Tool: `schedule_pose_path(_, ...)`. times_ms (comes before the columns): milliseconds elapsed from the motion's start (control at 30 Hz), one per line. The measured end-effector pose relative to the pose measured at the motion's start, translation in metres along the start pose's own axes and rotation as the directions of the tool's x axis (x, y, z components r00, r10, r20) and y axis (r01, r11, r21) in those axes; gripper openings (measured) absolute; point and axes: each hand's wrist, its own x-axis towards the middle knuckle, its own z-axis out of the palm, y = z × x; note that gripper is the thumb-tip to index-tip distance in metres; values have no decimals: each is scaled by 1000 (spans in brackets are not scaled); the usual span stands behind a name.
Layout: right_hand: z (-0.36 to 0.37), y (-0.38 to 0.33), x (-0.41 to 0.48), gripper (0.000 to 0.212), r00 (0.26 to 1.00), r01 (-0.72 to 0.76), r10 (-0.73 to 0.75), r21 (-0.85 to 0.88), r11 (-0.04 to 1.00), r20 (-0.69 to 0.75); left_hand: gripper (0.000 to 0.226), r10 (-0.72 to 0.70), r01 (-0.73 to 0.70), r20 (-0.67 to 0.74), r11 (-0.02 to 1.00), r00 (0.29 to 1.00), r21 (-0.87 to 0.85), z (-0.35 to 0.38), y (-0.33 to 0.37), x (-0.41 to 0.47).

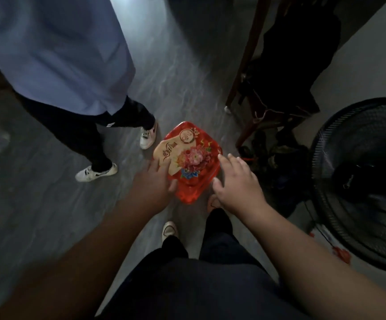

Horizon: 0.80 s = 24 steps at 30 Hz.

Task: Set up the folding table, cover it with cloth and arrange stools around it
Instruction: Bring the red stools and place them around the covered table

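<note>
A red plastic stool [188, 158] with a printed flower pattern on its seat stands on the grey floor just in front of my feet. My left hand [154, 181] rests against the stool's left edge, thumb touching the near left corner, fingers spread. My right hand [238, 183] hovers at the stool's right edge with its fingers apart and nothing in it. No folding table or cloth is in sight.
Another person in a light blue shirt [55, 49], dark trousers and white shoes [96, 173] stands at the left. A standing fan [363, 181] is at the right. A wooden frame [245, 65] with dark clothing and a pile of dark things sits behind the stool.
</note>
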Motion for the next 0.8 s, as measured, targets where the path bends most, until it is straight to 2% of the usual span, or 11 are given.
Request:
schedule_pose_path(233,37,52,154,68,981,118,-107,-60,991,161,74,-282,294,87,937,955,-187,67,10,99)
schedule_pose_path(433,104,86,280,67,946,150,-128,-50,987,299,82,-551,593,229,693,803,-410,151,-2,174)
schedule_pose_path(533,143,96,336,72,920,161,-125,-69,984,371,90,-612,664,278,600,740,-446,187,-7,214)
schedule_pose_path(733,205,100,422,100,875,156,-103,-75,985,472,115,-698,795,428,351,574,-495,249,-26,286)
schedule_pose_path(800,216,106,431,102,872,135,-114,-8,991,476,123,-723,802,411,336,555,-493,268,-30,295)
